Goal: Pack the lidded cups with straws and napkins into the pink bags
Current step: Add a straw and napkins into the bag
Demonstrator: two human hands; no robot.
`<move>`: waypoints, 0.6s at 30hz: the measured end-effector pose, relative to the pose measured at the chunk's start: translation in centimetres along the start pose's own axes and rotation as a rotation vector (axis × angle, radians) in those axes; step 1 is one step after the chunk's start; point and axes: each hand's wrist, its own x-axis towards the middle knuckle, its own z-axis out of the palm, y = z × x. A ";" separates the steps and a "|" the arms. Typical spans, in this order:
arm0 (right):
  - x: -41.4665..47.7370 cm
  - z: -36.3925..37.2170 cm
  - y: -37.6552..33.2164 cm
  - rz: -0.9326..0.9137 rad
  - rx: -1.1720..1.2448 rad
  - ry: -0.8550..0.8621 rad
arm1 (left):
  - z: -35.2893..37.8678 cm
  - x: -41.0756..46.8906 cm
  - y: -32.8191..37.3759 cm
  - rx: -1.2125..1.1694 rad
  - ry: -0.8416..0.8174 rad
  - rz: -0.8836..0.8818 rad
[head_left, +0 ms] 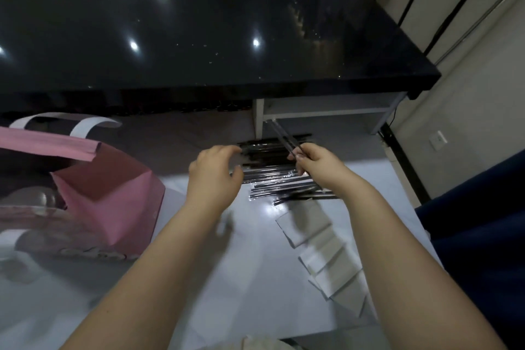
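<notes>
A pile of black wrapped straws point(272, 176) lies on the white table, just beyond both hands. My right hand point(315, 163) pinches one wrapped straw point(279, 135), which is lifted off the pile and points up and away to the left. My left hand point(216, 172) hovers over the left end of the pile with curled fingers and holds nothing. A pink paper bag point(108, 204) with white handles lies open at the left. A row of overlapping white napkins point(321, 247) runs toward me on the right. No lidded cup is clearly visible.
The white table point(255, 250) carries everything. A glossy black counter point(199, 37) stands behind it, with a white shelf point(326, 111) under its right end. A second pink bag point(42, 239) lies blurred at the near left. A dark blue seat point(483, 221) is at the right.
</notes>
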 end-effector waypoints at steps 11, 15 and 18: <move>-1.3 5.2 -15.1 -0.144 0.515 -0.330 | -13.2 1.3 -0.9 0.146 0.012 0.017; -0.8 8.7 -19.2 -0.230 0.468 -0.359 | -18.8 -0.4 -5.4 0.064 0.075 -0.024; -0.4 12.0 -22.6 -0.303 0.509 -0.353 | -22.5 -2.0 -10.2 -0.045 0.108 -0.044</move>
